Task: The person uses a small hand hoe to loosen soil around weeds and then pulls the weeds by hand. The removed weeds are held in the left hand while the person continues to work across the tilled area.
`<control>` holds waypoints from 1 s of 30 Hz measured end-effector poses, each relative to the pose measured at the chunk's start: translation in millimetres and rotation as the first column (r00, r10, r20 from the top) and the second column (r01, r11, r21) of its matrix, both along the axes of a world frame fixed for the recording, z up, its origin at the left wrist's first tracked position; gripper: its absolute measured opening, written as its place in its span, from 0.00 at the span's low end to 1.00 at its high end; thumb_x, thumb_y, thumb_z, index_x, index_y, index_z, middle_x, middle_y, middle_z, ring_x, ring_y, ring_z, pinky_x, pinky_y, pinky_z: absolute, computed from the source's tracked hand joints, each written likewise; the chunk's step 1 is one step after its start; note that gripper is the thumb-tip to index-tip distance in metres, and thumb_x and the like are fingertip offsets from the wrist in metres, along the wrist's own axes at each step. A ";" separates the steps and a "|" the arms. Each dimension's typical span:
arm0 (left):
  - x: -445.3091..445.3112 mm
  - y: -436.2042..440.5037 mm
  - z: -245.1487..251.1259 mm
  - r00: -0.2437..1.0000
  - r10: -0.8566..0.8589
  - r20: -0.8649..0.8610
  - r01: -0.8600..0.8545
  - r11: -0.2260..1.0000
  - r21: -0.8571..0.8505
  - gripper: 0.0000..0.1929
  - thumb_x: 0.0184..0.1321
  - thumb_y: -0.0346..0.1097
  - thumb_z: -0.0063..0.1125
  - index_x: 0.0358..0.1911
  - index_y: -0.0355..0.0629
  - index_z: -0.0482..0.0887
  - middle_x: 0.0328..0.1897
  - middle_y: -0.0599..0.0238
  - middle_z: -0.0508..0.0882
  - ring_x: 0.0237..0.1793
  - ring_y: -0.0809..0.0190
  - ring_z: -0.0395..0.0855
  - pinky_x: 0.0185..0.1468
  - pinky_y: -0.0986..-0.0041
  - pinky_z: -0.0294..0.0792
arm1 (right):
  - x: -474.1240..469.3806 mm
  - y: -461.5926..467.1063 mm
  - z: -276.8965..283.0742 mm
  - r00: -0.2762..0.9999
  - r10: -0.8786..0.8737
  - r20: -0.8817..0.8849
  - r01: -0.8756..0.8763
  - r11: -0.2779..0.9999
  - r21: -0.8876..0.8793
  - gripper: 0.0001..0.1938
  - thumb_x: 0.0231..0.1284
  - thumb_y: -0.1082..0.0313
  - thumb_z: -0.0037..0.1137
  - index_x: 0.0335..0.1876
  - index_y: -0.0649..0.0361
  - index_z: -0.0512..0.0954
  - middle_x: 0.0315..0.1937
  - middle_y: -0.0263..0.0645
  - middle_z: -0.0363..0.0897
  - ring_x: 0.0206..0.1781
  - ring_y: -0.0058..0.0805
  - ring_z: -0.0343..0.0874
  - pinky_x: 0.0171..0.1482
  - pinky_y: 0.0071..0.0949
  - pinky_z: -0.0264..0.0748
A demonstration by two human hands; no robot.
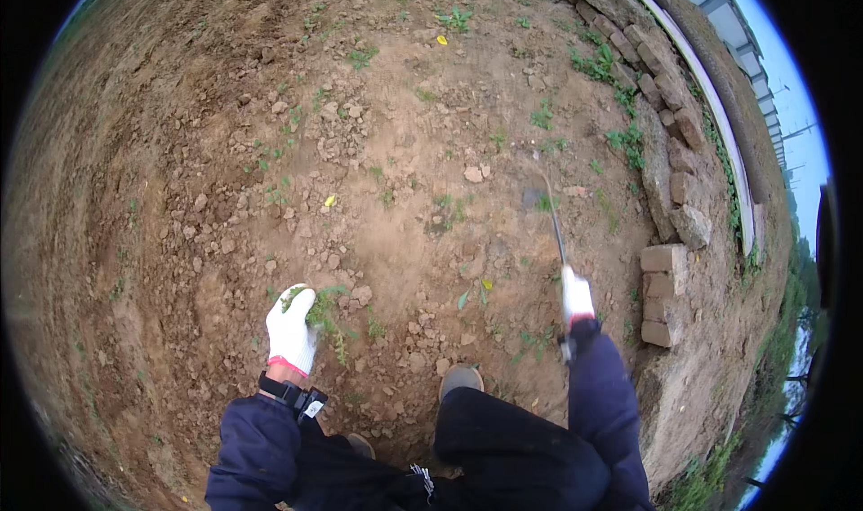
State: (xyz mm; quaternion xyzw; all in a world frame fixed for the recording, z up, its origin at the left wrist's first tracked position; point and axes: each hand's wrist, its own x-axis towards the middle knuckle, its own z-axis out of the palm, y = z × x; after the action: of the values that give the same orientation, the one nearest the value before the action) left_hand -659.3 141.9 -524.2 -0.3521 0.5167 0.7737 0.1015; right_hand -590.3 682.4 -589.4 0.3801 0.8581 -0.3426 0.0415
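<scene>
My left hand [291, 329], in a white knit glove with a red-edged cuff, grips a small bunch of green weeds [328, 319] above the cloddy soil. Some leaves show between thumb and fingers, and the stems hang to the right. On the other side, my right hand [578, 298], gloved the same way, is closed around a thin hand tool, seemingly a gooseneck hoe [557, 224]. Its slim neck bends left at the far end. A grey patch below the bend may be its blade, but blur hides the shape. Small weeds [545, 203] grow beside the neck.
Bare brown soil [404, 234] with clods and scattered weeds [361, 56] spreads ahead. Bricks [664, 295] and broken concrete slabs [654, 167] line the right side, with a long pale strip [715, 116] beyond them. My shoe [461, 378] stands on the soil below.
</scene>
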 end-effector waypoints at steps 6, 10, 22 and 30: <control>-9.3 -0.7 -2.6 0.999 0.018 0.029 -0.020 0.999 0.044 0.10 0.62 0.32 0.66 0.46 0.47 0.85 0.40 0.75 0.83 0.40 0.70 0.78 0.34 0.71 0.70 | 115.2 19.7 22.3 0.992 -0.103 -0.069 0.110 0.988 0.105 0.28 0.76 0.47 0.44 0.34 0.71 0.78 0.26 0.47 0.77 0.33 0.35 0.75 0.40 0.41 0.69; -6.2 9.0 -5.7 1.000 -0.017 -0.015 0.017 1.000 0.000 0.09 0.63 0.32 0.65 0.46 0.48 0.85 0.40 0.76 0.83 0.40 0.71 0.79 0.33 0.71 0.70 | 68.1 53.1 25.8 0.985 -0.120 -0.127 0.131 0.988 0.084 0.29 0.76 0.45 0.43 0.32 0.69 0.77 0.22 0.41 0.70 0.30 0.29 0.64 0.36 0.39 0.67; -8.2 14.1 4.8 0.999 0.011 0.042 -0.012 1.000 0.025 0.09 0.63 0.32 0.65 0.46 0.49 0.84 0.39 0.77 0.82 0.38 0.72 0.79 0.32 0.75 0.70 | 126.9 73.3 42.4 0.981 -0.179 -0.076 0.194 0.923 0.334 0.29 0.76 0.46 0.41 0.38 0.72 0.79 0.25 0.56 0.77 0.28 0.38 0.70 0.37 0.42 0.68; -13.9 -14.8 9.2 0.976 0.208 -0.060 -0.204 0.977 0.069 0.08 0.64 0.29 0.63 0.45 0.46 0.84 0.40 0.74 0.84 0.40 0.70 0.80 0.38 0.74 0.72 | 41.5 -49.6 22.3 0.992 0.113 -0.056 -0.107 0.990 0.095 0.23 0.76 0.52 0.44 0.42 0.68 0.81 0.37 0.54 0.84 0.45 0.47 0.83 0.49 0.40 0.75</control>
State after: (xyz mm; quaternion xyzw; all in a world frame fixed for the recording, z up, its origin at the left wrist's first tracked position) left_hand -673.2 127.1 -515.0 -0.3743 0.4561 0.8072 0.0144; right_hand -548.8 632.8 -567.1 0.3231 0.8935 -0.3114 0.0167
